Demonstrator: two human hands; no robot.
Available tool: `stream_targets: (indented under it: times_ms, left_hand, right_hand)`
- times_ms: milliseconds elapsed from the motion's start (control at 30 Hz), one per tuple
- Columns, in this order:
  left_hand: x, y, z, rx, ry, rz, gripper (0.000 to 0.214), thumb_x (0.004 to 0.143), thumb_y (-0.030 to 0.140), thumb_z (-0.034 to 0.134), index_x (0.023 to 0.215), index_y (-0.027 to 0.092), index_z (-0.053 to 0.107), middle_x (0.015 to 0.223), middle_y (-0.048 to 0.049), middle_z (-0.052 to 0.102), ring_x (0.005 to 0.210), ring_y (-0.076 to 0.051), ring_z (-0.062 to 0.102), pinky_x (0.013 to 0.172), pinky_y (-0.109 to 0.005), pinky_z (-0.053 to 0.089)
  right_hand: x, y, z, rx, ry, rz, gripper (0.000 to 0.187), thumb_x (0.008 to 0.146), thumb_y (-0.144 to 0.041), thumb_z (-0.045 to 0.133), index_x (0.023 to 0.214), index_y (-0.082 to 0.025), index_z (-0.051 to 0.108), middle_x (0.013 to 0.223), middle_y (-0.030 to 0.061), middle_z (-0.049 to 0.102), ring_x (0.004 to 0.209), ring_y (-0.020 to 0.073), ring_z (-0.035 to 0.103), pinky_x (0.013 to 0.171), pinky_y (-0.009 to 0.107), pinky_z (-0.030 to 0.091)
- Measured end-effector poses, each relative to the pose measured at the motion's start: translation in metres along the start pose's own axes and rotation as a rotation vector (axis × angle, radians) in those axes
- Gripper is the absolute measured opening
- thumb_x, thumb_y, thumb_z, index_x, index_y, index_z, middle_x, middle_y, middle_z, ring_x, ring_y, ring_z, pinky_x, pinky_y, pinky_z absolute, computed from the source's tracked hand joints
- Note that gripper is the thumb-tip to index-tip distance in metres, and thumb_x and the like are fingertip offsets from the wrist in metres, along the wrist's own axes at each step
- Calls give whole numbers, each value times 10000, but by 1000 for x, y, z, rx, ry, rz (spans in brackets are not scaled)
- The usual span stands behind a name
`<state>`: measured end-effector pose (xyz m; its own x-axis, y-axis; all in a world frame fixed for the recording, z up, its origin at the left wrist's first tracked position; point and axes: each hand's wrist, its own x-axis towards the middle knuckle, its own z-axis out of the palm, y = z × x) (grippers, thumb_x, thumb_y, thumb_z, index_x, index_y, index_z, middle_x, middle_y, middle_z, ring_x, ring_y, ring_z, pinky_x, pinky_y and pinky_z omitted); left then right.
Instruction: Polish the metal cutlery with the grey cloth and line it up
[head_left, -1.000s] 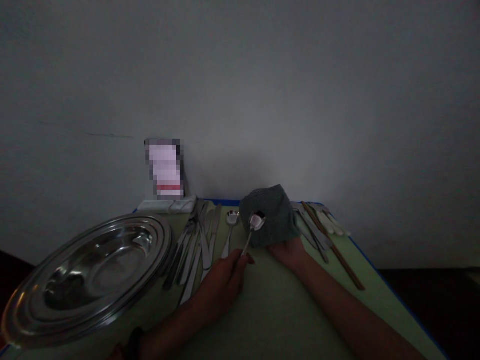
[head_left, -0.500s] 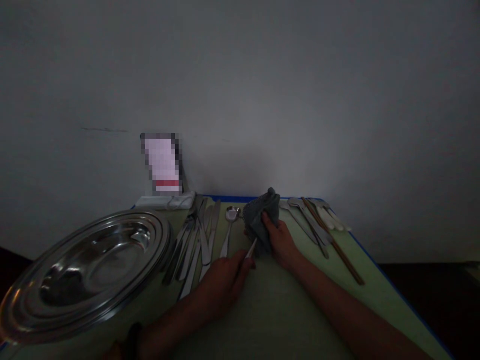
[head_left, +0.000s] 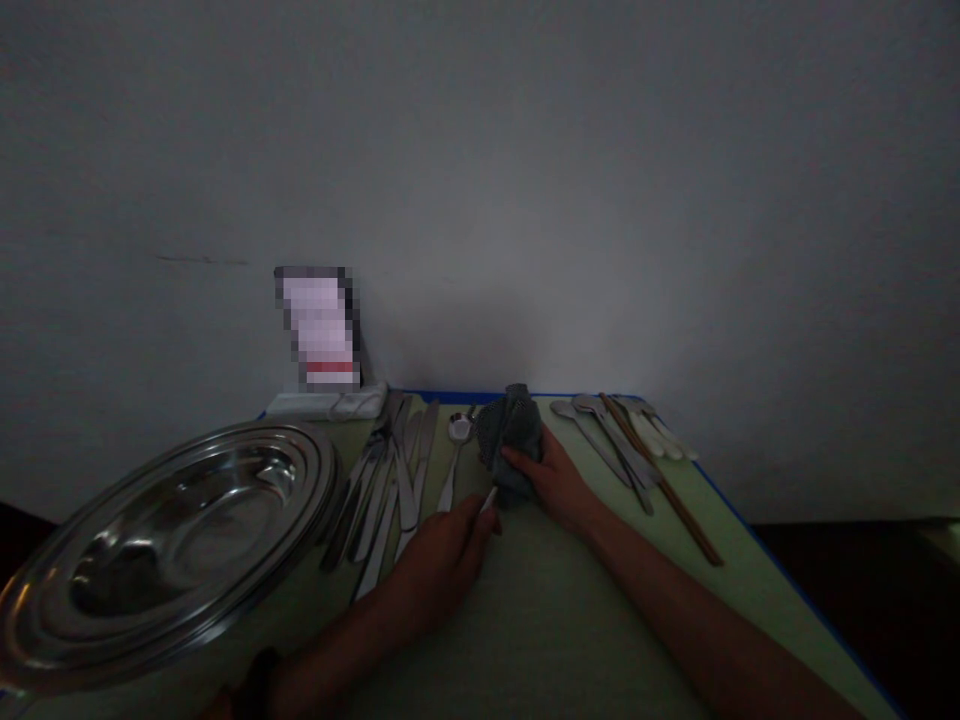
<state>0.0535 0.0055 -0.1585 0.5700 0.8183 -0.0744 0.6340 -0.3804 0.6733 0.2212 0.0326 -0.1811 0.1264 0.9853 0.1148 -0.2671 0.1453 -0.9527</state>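
Note:
My left hand [head_left: 454, 550] is closed on the metal handle of a piece of cutlery [head_left: 489, 498]; the far end is covered, so its kind is hidden. A crumpled grey cloth [head_left: 516, 430] wraps that end, gripped by my right hand [head_left: 559, 485] with the thumb pressed on top. Just left of the cloth lies a spoon with a round bowl [head_left: 460, 428]. Beyond my left wrist, several table knives and forks [head_left: 405, 480] lie in a loose pile.
Large steel oval dishes [head_left: 172, 540] are stacked at the left. Spoons [head_left: 592, 430], brown chopsticks [head_left: 690, 520] and white-handled cutlery [head_left: 667, 440] lie along the right. A phone with a blurred screen [head_left: 322, 330] leans against the wall behind a white tray [head_left: 322, 405].
The cloth and my right hand have shifted slightly left and down along the cutlery, covering more of its handle. My left hand keeps its hold. The view has moved a little.

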Motion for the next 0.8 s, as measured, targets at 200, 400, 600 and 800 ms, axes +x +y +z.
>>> stream_targets:
  times_ms: [200, 400, 600, 800]
  left_hand:
    - [-1, 2, -1, 24, -48, 30, 338, 920, 345, 255, 887, 184, 550, 735, -28, 626, 675, -171, 594, 603, -247, 387]
    - [-5, 4, -3, -43, -38, 67, 349, 922, 360, 241, 887, 173, 534, 750, -31, 612, 680, -162, 581, 601, -241, 395]
    - [-5, 2, 1, -89, -37, 72, 317, 917, 351, 264, 961, 174, 523, 843, -59, 651, 765, -191, 607, 669, -263, 412]
    - [-1, -2, 4, -100, 15, 38, 300, 911, 359, 289, 941, 179, 528, 794, -42, 640, 714, -184, 598, 647, -266, 400]
  right_hand:
    - [2, -1, -2, -145, 183, -17, 314, 672, -475, 643, 759, -173, 642, 668, 28, 682, 754, 220, 629, 604, 272, 478]
    - [-8, -1, 13, -46, 271, 164, 518, 689, -652, 510, 680, -146, 616, 494, 31, 609, 510, 173, 588, 437, 248, 404]
    - [-21, 5, 34, 93, 270, 235, 460, 699, -598, 561, 740, -145, 630, 608, 43, 663, 537, 149, 601, 468, 231, 426]
    - [-16, 11, 27, 172, 156, 190, 346, 683, -485, 650, 791, -157, 634, 687, 30, 688, 579, 145, 612, 523, 236, 457]
